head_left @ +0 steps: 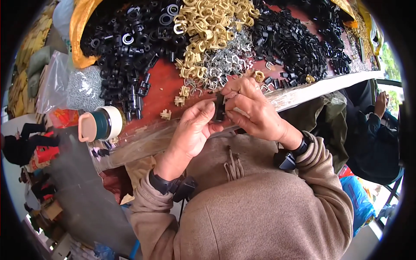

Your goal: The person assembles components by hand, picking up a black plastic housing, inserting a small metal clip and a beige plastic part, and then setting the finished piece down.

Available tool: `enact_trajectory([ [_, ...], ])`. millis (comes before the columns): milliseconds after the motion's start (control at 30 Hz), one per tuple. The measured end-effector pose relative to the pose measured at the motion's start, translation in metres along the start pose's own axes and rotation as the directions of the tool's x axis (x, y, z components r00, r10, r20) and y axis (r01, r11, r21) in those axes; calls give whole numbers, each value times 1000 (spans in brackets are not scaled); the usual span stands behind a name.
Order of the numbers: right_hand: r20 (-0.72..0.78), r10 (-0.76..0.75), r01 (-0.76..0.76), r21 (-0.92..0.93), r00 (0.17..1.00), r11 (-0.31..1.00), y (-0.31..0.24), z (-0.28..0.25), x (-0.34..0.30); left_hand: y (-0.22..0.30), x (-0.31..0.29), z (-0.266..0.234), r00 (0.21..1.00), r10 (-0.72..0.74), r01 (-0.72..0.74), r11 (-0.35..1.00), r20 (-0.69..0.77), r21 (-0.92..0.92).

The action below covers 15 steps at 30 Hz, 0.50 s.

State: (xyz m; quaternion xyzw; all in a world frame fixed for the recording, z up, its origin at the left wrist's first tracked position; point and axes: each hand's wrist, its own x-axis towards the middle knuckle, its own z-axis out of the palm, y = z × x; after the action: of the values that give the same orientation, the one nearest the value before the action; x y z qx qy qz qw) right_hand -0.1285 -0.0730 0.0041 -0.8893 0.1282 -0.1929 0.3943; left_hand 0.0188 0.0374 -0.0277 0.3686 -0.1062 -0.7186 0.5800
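Note:
A small black plastic part (219,109) is held upright over the near edge of the table. My left hand (193,128) pinches it from the left between thumb and fingers. From the right, my right hand (255,110) has curled fingers pressed at its upper end and side; whether a smaller piece sits under those fingertips is hidden. Just beyond my hands lies a heap of silvery metal clips (227,58). Beige plastic clips (212,21) are piled behind them, and a few loose beige pieces (166,114) rest left of my left hand.
Black tubular fittings (134,56) cover the table's left, and small black parts (290,43) its right. A lidded cup (102,124) stands at the left edge by a bag of screws (84,88). A plastic-wrapped edge (312,86) runs along the front. Another person (375,134) sits at right.

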Motion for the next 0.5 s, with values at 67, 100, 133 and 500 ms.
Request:
enact_trajectory([
  [67,-20,-95,92,-110,995,990,-2,3,0,-4,-2,0,1000,-21,21,999,9,-34],
  [100,-26,-143,137,-165,989,977,-3,4,-1,-6,-4,1,1000,-20,20,999,6,-47],
  [133,-21,-137,132,-162,990,978,-3,6,-2,-7,-5,4,1000,-18,18,998,3,-58],
  [500,59,-64,75,-209,996,975,-9,9,-4,-14,-13,11,1000,-6,6,998,2,61],
])
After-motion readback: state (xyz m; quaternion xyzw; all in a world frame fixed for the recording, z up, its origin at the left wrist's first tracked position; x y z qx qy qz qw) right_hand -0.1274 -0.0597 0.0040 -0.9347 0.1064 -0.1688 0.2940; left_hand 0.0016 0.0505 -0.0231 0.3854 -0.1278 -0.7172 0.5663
